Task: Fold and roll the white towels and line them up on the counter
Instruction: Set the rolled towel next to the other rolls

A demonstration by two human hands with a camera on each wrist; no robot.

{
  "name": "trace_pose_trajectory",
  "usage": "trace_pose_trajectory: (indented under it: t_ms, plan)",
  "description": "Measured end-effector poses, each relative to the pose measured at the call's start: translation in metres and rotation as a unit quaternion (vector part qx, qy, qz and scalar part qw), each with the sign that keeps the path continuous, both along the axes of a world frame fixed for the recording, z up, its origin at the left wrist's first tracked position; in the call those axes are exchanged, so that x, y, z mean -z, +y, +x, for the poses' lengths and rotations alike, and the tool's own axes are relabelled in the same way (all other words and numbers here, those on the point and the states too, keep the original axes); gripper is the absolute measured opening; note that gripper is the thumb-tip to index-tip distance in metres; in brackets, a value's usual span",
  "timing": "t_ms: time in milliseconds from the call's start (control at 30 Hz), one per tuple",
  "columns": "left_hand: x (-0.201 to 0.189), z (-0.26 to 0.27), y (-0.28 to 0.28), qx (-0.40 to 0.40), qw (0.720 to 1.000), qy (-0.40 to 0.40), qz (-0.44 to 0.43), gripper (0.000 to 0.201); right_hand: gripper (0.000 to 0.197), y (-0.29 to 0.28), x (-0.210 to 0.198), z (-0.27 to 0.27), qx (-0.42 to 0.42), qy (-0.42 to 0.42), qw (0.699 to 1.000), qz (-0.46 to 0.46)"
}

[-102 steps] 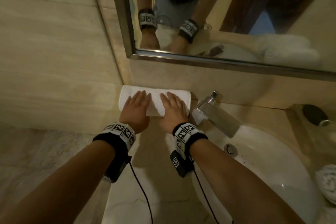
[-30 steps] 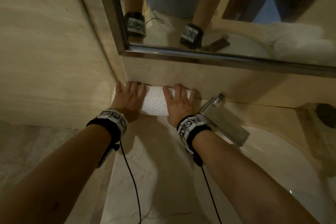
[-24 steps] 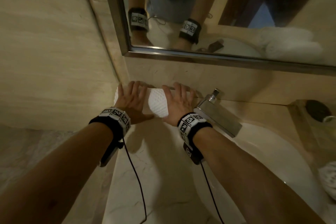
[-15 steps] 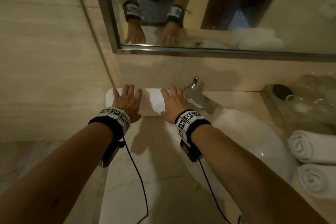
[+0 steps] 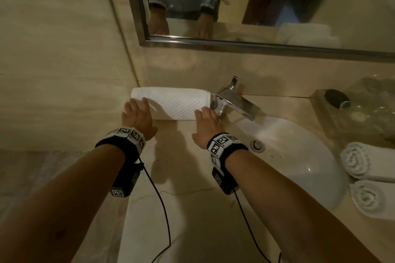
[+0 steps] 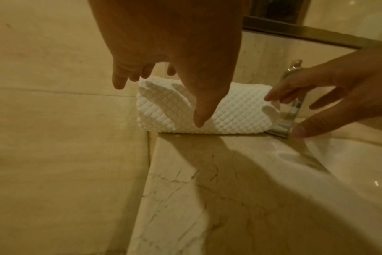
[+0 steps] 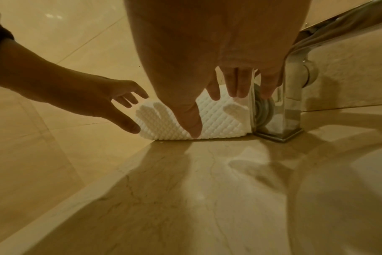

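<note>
A rolled white waffle towel [image 5: 175, 102] lies along the back wall of the marble counter [image 5: 171, 177], its right end against the faucet [image 5: 237, 102]. My left hand [image 5: 137, 113] hovers at the roll's left front, fingers spread and straight. My right hand [image 5: 208, 121] is at its right front corner, equally open. In the left wrist view the left hand [image 6: 168, 43] casts finger shadows on the towel [image 6: 229, 112], so it sits slightly off it. The right wrist view shows the right hand [image 7: 207, 51] just above the towel [image 7: 218, 120]. Neither hand holds anything.
Two more rolled white towels [image 5: 367, 162] [image 5: 372, 198] lie side by side at the right of the white sink [image 5: 299, 166]. A clear tray [image 5: 363, 113] with a black object stands at the back right. A mirror [image 5: 256, 6] hangs above; a tiled wall closes the left side.
Both hands lay flat on top of the roll, pressing it against the wall; now they have drawn back toward me and lifted off it. The roll stays in place.
</note>
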State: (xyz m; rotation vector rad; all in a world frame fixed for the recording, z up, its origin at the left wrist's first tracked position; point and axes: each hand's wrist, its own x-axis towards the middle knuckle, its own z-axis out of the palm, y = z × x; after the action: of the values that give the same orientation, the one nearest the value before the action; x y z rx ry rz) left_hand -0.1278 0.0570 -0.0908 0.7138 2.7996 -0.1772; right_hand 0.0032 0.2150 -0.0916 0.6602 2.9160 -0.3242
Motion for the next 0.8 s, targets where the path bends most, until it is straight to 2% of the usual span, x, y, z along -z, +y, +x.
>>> trace_pose_trajectory:
  t_ms: [133,233,300,367,433,500,567,633,800]
  plan:
    - [-0.001,-0.016,0.010,-0.076,0.991,-0.091,0.067,0.109,0.073,0.008,-0.002,-0.022,-0.010,0.012,1.000,0.004]
    - [0.001,-0.024,0.019,-0.101,0.979,-0.157,0.077,0.121,0.079,0.017,-0.001,-0.033,-0.013,0.015,1.000,0.011]
    - [0.003,-0.030,0.026,-0.098,0.980,-0.161,0.066,0.124,0.087,0.023,0.003,-0.042,-0.018,0.022,1.000,0.014]
    - [0.007,-0.034,0.030,-0.085,0.987,-0.127,0.044,0.120,0.094,0.028,0.009,-0.052,-0.033,0.006,0.999,0.027]
    - [0.010,-0.038,0.032,-0.055,0.997,-0.045,0.019,0.107,0.095,0.031,0.013,-0.061,-0.037,-0.015,0.999,0.036]
    - [0.012,-0.044,0.035,0.018,0.997,0.076,-0.015,0.083,0.096,0.034,0.014,-0.070,-0.033,-0.030,0.998,0.050]
    - [0.016,-0.050,0.040,0.105,0.983,0.148,-0.028,0.073,0.096,0.037,0.014,-0.080,-0.033,-0.041,0.995,0.082]
    - [0.021,-0.053,0.048,0.152,0.976,0.153,-0.030,0.070,0.096,0.039,0.015,-0.089,-0.029,-0.042,0.993,0.103]
    - [0.025,-0.067,0.064,0.146,0.981,0.131,-0.009,0.052,0.074,0.044,0.023,-0.107,-0.035,-0.030,0.980,0.191]
